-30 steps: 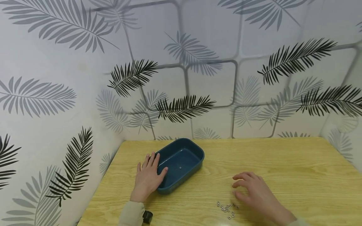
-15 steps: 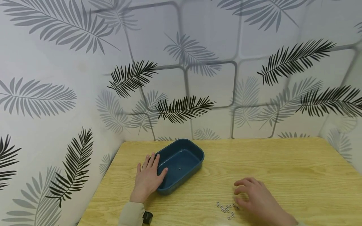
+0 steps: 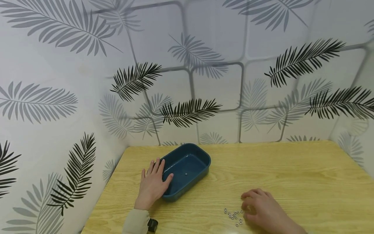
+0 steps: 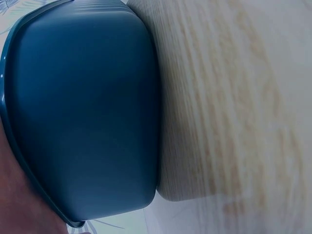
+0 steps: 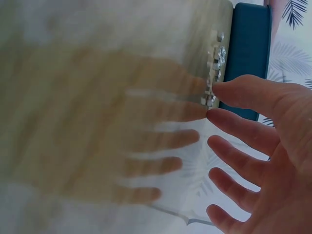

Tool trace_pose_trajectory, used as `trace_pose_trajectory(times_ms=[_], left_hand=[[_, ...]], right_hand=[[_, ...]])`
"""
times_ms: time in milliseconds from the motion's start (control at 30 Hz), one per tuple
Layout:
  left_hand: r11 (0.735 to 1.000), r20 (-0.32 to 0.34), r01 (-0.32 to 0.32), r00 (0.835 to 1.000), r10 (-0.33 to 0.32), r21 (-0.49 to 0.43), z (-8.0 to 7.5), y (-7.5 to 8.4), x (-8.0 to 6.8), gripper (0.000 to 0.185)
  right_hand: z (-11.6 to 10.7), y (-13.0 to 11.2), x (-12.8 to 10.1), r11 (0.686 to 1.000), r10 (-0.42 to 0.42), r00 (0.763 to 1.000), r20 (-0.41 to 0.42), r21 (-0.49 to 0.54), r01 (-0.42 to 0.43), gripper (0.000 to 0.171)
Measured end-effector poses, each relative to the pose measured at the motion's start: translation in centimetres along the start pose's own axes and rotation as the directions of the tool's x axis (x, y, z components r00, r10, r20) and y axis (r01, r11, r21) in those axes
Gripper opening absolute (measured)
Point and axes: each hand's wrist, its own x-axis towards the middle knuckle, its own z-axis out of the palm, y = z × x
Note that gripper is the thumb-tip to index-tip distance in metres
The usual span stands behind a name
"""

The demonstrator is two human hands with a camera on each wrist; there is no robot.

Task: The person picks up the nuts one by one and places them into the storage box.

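Observation:
In the head view, my left hand [image 3: 152, 187] rests on the left end of a dark blue plastic bin [image 3: 187, 175], fingers straight and spread over the rim. One small metal nut [image 3: 186, 174] lies on the bin's floor. To the right, my right hand [image 3: 264, 208] is low over the table beside a scatter of small metal nuts [image 3: 233, 215]. From the right wrist, the thumb and index fingertips [image 5: 213, 113] show right at the nuts, a small gap between them, the other fingers spread. Left wrist view: the bin's outer wall [image 4: 87, 112] fills much of the frame.
The light wood table [image 3: 280, 165] runs back to a wall [image 3: 216, 81] printed with feather leaves. A black band [image 3: 152, 225] sits on the left wrist at the sleeve. The bin stands left of the nuts.
My right hand has moved down, its thumb and index finger drawing closer together beside the nuts; a nut at the pile's right edge is now hidden by it. The left hand stays on the bin.

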Motion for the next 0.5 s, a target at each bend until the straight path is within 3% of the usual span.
trace_pose_trajectory(times_ms=[500], left_hand=[[1.000, 0.002, -0.005, 1.000, 0.005, -0.004, -0.20, 0.15, -0.13, 0.073]], right_hand=[[0.22, -0.55, 0.50, 0.999, -0.040, 0.999, 0.000, -0.008, 0.040, 0.012]])
